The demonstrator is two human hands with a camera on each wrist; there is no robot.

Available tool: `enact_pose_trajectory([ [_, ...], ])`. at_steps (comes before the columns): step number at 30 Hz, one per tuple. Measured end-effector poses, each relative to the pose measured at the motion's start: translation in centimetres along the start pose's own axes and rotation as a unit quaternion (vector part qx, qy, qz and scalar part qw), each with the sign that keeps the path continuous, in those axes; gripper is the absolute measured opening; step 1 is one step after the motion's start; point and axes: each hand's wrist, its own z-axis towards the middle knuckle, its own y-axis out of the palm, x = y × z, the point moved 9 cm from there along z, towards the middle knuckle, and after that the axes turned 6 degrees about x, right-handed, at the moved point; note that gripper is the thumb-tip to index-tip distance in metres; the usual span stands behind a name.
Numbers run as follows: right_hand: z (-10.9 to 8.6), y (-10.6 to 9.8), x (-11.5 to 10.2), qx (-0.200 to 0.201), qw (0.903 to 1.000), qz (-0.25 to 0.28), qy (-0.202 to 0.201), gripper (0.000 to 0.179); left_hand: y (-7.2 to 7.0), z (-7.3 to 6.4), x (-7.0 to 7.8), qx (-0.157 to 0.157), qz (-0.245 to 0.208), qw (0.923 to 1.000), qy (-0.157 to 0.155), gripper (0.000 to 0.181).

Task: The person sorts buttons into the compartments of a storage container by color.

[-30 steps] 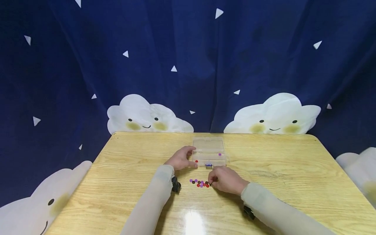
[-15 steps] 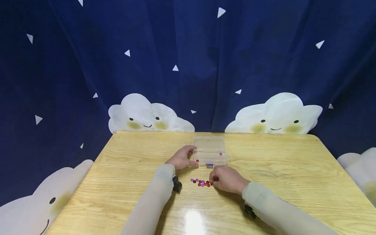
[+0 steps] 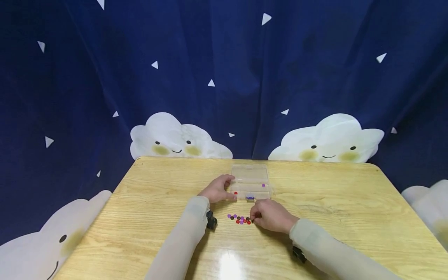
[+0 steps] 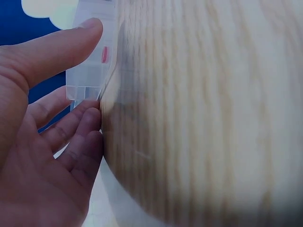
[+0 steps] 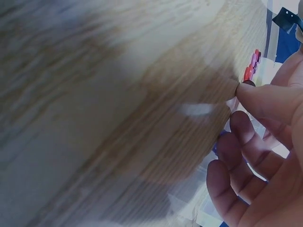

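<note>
A clear plastic box [image 3: 250,188] lies with its lid [image 3: 249,172] folded back. Inside are a red disc [image 3: 236,193] and a purple disc [image 3: 263,185]. My left hand [image 3: 217,189] holds the box's left side, thumb at the front and fingers behind. In the left wrist view, the thumb [image 4: 71,49] crosses in front of the clear wall. My right hand [image 3: 271,215] pinches at a small dark disc [image 3: 252,221] on the table; the fingertips partly hide it. Just left of it lie several loose red, purple and dark discs [image 3: 241,218].
The wooden table [image 3: 168,186] carries the box near its back edge. A blue clasp [image 3: 250,198] sits at the box's front. Behind hangs a dark blue curtain [image 3: 238,97] with white clouds. Each forearm wears a black wrist device [image 3: 211,220].
Both hands keep their places at the box and the discs. The whole head view has shifted slightly.
</note>
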Motion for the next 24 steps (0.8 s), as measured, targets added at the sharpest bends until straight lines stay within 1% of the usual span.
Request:
enact_pose_trajectory([
  [4, -0.1, 0.1, 0.1, 0.000, 1.0000, 0.000, 0.003, 0.017, 0.0, -0.1, 0.0, 0.001, -0.003, 1.0000, 0.001, 0.077],
  [9, -0.1, -0.2, 0.4, 0.013, 0.9998, -0.012, 0.005, 0.014, 0.0, 0.0, -0.1, 0.005, -0.004, 1.0000, 0.004, 0.077],
  [17, -0.3, -1.0, 1.1, 0.026, 0.9993, -0.017, 0.020, 0.014, 0.1, 0.0, -0.2, 0.007, 0.002, 1.0000, 0.001, 0.077],
  [24, -0.2, -2.1, 1.4, 0.030, 0.9994, -0.009, 0.016, 0.014, 0.0, 0.1, -0.2, 0.007, 0.005, 1.0000, -0.003, 0.077],
])
